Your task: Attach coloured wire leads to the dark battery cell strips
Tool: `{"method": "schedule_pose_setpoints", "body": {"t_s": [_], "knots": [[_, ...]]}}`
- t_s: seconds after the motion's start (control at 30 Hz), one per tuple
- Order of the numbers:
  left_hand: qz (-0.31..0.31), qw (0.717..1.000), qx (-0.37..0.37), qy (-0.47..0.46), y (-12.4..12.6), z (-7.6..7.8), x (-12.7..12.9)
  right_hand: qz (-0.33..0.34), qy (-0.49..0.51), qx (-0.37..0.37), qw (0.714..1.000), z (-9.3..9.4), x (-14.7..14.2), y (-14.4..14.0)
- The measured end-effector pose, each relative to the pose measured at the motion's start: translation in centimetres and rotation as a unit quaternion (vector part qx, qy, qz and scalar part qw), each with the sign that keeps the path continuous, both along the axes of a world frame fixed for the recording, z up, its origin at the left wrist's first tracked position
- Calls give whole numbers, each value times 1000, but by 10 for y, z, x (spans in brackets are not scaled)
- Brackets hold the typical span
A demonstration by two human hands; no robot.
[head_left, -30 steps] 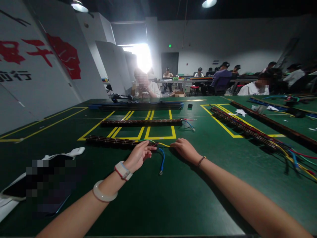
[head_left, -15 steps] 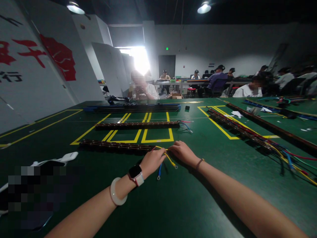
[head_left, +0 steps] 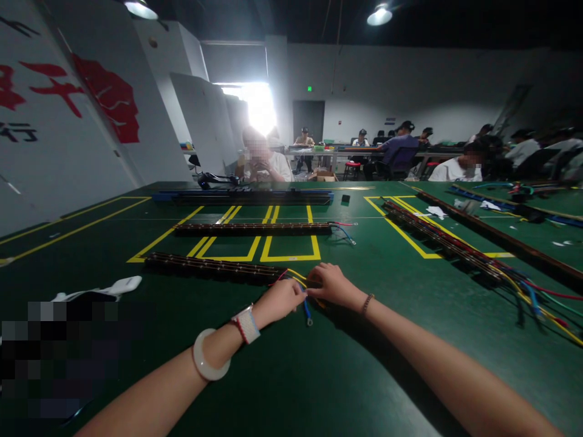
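A long dark terminal strip (head_left: 214, 267) lies on the green table (head_left: 319, 376), with coloured wires (head_left: 296, 277) coming out of its right end. My left hand (head_left: 280, 300), with a watch and a pale bangle on the wrist, pinches those wires just right of the strip. My right hand (head_left: 330, 284) meets it fingertip to fingertip and grips the same bundle. A blue wire with a ring lug (head_left: 308, 313) hangs down between the two hands. Yellow and red strands show above my fingers.
A second strip (head_left: 252, 229) with loose wires lies farther back inside yellow floor-tape boxes (head_left: 291, 257), and a blue-edged rail (head_left: 241, 196) beyond it. More strips with wire bundles (head_left: 460, 247) run along the right. White gloves (head_left: 113, 286) lie at left. Other people sit at the table's far side and at tables beyond.
My hands have come together at the strip's right end. The left hand slid right and closed on the wires; the yellow lug that lay free is now hidden under my fingers.
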State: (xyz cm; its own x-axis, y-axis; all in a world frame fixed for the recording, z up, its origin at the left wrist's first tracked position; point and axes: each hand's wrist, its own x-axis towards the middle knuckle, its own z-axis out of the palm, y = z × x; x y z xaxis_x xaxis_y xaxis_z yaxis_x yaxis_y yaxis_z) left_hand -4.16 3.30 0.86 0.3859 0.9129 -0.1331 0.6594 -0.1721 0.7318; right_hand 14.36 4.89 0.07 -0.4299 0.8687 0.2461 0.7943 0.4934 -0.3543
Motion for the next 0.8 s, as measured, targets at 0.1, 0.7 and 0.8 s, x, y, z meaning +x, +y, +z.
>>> {"method": "schedule_pose_setpoints", "body": {"t_s": [0.1,0.7,0.8], "knots": [[-10,978,-161,-131,2,1,2,-3,-3,-48,999,2,-1,0],[51,828,-348,-438,-13,7,15,-24,-143,43,989,27,-16,-25],[77,812,-346,-464,-12,2,17,21,-224,87,970,28,-29,-40]]}}
